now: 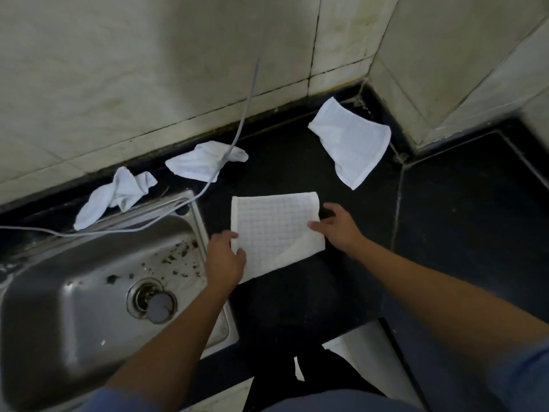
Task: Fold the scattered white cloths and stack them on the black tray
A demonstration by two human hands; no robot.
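A white waffle-textured cloth (274, 230) lies spread on the black counter (297, 292), its near right corner folded over. My left hand (224, 258) grips its left edge with the thumb on top. My right hand (338, 227) rests on its right edge, fingers pinching the fabric. Three more white cloths lie farther back: a crumpled one (114, 196) on the sink's rim, a bunched one (202, 162) by the wall, and a flatter one (352, 141) near the corner. No black tray is in view.
A steel sink (74, 292) with debris and a drain plug fills the left. A grey hose (237, 129) hangs from the wall across the bunched cloth and the sink rim. Tiled walls close the back and right. The counter's front edge runs near my body.
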